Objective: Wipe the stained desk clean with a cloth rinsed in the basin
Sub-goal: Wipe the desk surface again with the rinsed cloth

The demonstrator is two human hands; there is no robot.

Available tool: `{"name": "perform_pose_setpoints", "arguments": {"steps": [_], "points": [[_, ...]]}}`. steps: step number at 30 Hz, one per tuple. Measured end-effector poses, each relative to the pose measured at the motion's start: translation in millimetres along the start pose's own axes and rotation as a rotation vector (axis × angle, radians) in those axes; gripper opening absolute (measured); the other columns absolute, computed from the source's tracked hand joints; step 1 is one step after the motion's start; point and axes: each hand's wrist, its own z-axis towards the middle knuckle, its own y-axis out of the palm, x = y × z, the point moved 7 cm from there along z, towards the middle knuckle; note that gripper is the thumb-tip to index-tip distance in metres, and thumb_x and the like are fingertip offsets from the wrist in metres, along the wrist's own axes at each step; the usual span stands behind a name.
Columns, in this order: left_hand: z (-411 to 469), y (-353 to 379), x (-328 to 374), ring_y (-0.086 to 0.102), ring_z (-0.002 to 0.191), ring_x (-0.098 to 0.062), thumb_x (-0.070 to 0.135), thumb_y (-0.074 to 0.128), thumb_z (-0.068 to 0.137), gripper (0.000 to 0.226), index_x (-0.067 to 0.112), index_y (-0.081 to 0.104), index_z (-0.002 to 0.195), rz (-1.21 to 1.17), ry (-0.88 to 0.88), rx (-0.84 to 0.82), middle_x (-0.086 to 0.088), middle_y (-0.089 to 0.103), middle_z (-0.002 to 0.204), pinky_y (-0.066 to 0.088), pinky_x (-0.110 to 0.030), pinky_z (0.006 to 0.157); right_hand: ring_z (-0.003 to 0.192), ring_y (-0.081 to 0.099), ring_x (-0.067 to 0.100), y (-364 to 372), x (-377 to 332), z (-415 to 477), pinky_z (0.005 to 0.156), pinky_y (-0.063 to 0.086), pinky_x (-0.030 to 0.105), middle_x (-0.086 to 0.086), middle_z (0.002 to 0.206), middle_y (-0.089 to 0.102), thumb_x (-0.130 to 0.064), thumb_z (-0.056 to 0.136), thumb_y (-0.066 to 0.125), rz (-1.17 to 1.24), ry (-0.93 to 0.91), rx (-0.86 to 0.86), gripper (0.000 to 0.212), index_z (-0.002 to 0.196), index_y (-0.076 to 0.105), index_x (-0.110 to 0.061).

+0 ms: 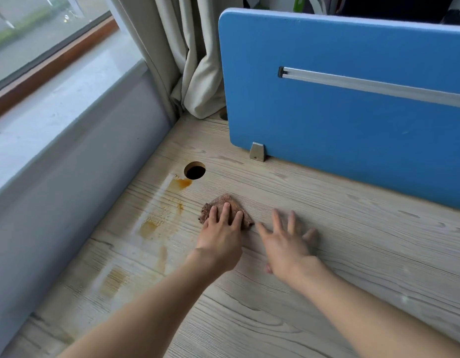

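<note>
A small brown cloth (pixel 223 201) lies flat on the pale wood-grain desk (pixel 327 254). My left hand (pixel 220 236) presses on it with straight, spread fingers. Just right of the cloth, my right hand (pixel 288 244) rests flat on the bare desk with its fingers spread, a little blurred. Orange-brown stains (pixel 181 183) run down the left side of the desk: a wet patch beside the cable hole, smears (pixel 149 227) lower down, and faint streaks (pixel 115 280) near the front. The basin is not in view.
A round cable hole (pixel 195 170) opens in the desk left of the cloth. A blue partition screen (pixel 352 112) on a metal bracket (pixel 257 151) stands along the back. A grey window ledge (pixel 69 151) borders the left side, with a beige curtain (pixel 187 60) in the corner.
</note>
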Motion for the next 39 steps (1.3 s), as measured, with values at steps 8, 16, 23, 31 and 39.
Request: {"name": "perform_pose_setpoints", "arguments": {"steps": [8, 16, 23, 31, 39], "points": [[-12.1, 13.0, 4.6, -0.013, 0.151, -0.041, 0.021, 0.038, 0.098, 0.075, 0.019, -0.004, 0.159, 0.015, -0.002, 0.019, -0.013, -0.015, 0.165, 0.005, -0.047, 0.124, 0.144, -0.016, 0.057, 17.7, -21.1, -9.3, 0.098, 0.028, 0.082, 0.016, 0.161, -0.025, -0.042, 0.076, 0.084, -0.084, -0.052, -0.095, 0.119, 0.155, -0.005, -0.041], [-6.7, 8.7, -15.8, -0.013, 0.151, -0.04, 0.016, 0.036, 0.094, 0.077, 0.02, -0.004, 0.16, 0.016, -0.009, 0.068, -0.014, -0.015, 0.165, 0.006, -0.048, 0.125, 0.144, -0.017, 0.057, 17.8, -21.5, -8.8, 0.099, 0.026, 0.082, 0.016, 0.16, -0.027, -0.04, 0.078, 0.082, -0.092, -0.046, -0.105, 0.12, 0.154, -0.011, -0.044], [-16.9, 15.5, -21.9, -0.014, 0.151, -0.037, 0.013, 0.038, 0.094, 0.078, 0.025, -0.003, 0.16, -0.002, 0.008, 0.055, -0.008, -0.015, 0.166, 0.006, -0.047, 0.125, 0.147, -0.013, 0.052, 15.6, -21.5, -15.5, 0.103, 0.021, 0.08, 0.014, 0.162, -0.022, -0.041, 0.082, 0.079, -0.12, -0.079, -0.063, 0.113, 0.154, -0.008, -0.043], [-35.0, 28.3, -18.2, -0.014, 0.151, -0.038, 0.017, 0.041, 0.094, 0.078, 0.024, -0.001, 0.16, -0.011, 0.004, 0.033, -0.01, -0.014, 0.166, 0.006, -0.047, 0.125, 0.143, -0.023, 0.054, 38.9, -40.7, -32.7, 0.1, 0.025, 0.081, 0.011, 0.158, -0.035, -0.044, 0.08, 0.08, -0.215, -0.153, -0.121, 0.119, 0.154, -0.013, -0.041], [-32.1, 19.4, -26.5, -0.011, 0.151, -0.04, 0.021, 0.039, 0.096, 0.074, 0.022, 0.002, 0.16, -0.081, -0.054, 0.033, -0.011, -0.012, 0.166, 0.007, -0.048, 0.124, 0.142, -0.026, 0.054, 38.7, -41.3, -33.3, 0.101, 0.022, 0.083, 0.012, 0.157, -0.038, -0.037, 0.082, 0.08, -0.183, -0.143, -0.13, 0.12, 0.153, -0.017, -0.044]]}}
